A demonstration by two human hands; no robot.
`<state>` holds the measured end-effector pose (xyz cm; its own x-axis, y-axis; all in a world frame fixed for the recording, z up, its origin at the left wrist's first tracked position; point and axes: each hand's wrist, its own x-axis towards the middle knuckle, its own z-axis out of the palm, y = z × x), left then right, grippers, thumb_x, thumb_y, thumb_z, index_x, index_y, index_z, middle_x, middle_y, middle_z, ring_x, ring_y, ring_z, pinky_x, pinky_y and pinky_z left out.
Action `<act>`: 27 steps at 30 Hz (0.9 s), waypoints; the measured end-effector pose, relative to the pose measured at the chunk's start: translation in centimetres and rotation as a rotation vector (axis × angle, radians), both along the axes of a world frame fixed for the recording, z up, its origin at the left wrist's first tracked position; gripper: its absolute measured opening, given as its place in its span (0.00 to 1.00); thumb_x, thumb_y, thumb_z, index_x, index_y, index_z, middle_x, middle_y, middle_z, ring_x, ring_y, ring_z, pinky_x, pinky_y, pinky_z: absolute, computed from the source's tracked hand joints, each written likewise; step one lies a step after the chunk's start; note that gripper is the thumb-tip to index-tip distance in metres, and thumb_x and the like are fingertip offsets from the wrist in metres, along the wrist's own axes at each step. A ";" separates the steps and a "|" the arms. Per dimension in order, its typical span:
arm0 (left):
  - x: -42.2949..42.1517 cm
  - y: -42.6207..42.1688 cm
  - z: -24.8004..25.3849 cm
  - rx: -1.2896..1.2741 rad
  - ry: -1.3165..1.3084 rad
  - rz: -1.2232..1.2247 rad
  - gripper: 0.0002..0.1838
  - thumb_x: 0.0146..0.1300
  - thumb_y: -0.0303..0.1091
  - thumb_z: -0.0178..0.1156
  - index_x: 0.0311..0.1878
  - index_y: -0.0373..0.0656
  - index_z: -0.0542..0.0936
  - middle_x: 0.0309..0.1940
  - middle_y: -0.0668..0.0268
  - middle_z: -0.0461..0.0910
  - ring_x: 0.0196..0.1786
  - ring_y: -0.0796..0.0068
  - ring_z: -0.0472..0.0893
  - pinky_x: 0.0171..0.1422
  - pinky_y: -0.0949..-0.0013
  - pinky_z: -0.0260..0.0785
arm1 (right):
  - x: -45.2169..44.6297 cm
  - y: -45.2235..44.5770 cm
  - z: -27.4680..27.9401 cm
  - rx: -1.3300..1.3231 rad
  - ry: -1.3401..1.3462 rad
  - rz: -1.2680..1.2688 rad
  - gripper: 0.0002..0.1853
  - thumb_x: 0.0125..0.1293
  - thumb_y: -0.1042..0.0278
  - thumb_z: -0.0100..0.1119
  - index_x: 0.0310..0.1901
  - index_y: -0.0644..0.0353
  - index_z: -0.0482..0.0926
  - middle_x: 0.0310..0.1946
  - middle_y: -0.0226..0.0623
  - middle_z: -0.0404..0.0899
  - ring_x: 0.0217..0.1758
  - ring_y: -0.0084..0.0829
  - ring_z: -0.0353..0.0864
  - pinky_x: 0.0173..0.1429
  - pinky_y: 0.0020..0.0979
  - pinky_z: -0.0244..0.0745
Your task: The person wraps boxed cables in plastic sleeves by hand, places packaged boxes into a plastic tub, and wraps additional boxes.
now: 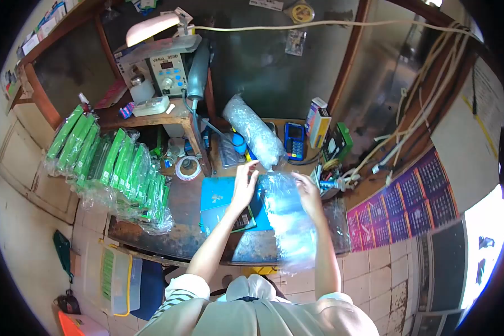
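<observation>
Clear plastic wrap (291, 224), between both hands.
My left hand (244, 186) is spread; right hand (309, 195) at wrap's edge, can't tell if pinching.

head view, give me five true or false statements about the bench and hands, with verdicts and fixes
1. The right hand is at the right edge of the clear plastic sheet. True.
2. The blue card terminal stands right of the clear plastic roll. True.
3. The left hand is gripping the card terminal. False: it is near the lower end of the roll.
4. The purple printed sheet is at the left of the picture. False: it is at the right.
5. The bagged green packages are at the left. True.
</observation>
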<state>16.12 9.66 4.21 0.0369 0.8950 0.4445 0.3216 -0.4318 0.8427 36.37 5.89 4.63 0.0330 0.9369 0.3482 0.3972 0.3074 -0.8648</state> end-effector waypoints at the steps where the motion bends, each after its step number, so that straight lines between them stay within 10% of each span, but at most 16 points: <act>1: -0.5 -0.9 0.7 0.000 -0.003 -0.002 0.15 0.61 0.30 0.50 0.52 0.45 0.71 0.37 0.59 0.69 0.40 0.67 0.71 0.48 0.68 0.64 | 0.2 -1.8 1.3 0.055 -0.010 -0.050 0.16 0.60 0.80 0.45 0.49 0.60 0.74 0.45 0.41 0.73 0.46 0.33 0.75 0.49 0.28 0.70; 13: 2.7 -11.8 -6.0 -0.141 0.336 -0.523 0.20 0.52 0.31 0.59 0.50 0.40 0.70 0.46 0.57 0.68 0.53 0.55 0.67 0.59 0.62 0.58 | -3.1 -16.2 -6.8 -0.144 -0.560 -0.492 0.25 0.47 0.60 0.66 0.47 0.56 0.70 0.46 0.38 0.66 0.53 0.42 0.59 0.59 0.42 0.52; 27: 4.0 -13.6 -5.5 0.047 0.132 -0.160 0.26 0.52 0.31 0.60 0.55 0.39 0.65 0.50 0.54 0.66 0.56 0.55 0.65 0.60 0.62 0.58 | -1.6 -13.9 -4.2 0.100 -0.558 -0.480 0.05 0.57 0.69 0.54 0.31 0.59 0.78 0.30 0.36 0.75 0.41 0.37 0.69 0.47 0.36 0.61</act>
<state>20.16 -3.97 -1.24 0.2377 0.8513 0.4678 0.3521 -0.5244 0.7753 34.77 -8.00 0.48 0.2243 0.8270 0.5156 0.8795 0.0561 -0.4725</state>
